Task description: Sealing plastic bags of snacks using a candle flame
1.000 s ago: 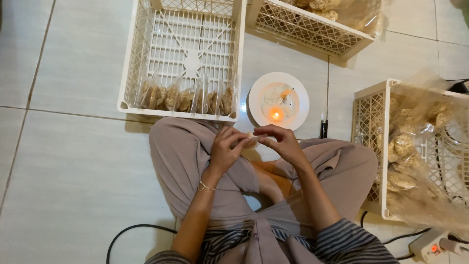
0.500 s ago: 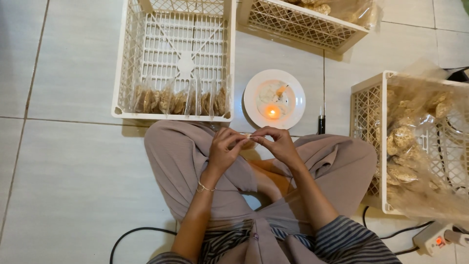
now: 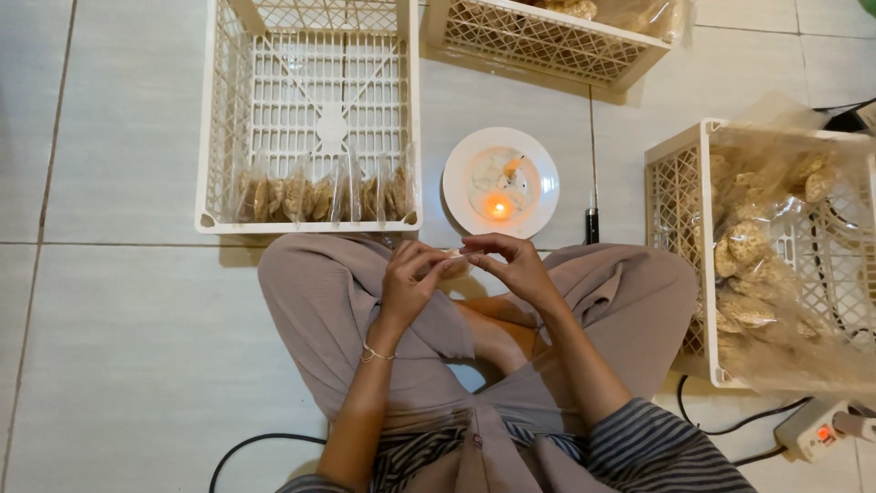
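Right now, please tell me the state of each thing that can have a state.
candle: lit, on the white plate
small packet: pinched between left hand and right hand
left crate: row of packets along its near wall
right crate: filled with bagged snacks
power strip: light on

Seated cross-legged on a tiled floor (image 3: 119, 365). Left hand (image 3: 409, 283) and right hand (image 3: 516, 267) meeting above the lap, fingers (image 3: 436, 260) pinching a small clear packet (image 3: 453, 266) between them. At 12 o'clock from the hands, a white plate (image 3: 544, 173) bearing a lit candle (image 3: 498, 207). At 11 o'clock, a white crate (image 3: 310, 55) with packets (image 3: 319, 196) lined along its near wall. At 3 o'clock, another crate (image 3: 680, 201) heaped with bagged snacks (image 3: 776, 256). At 1 o'clock, a third crate (image 3: 547, 41).
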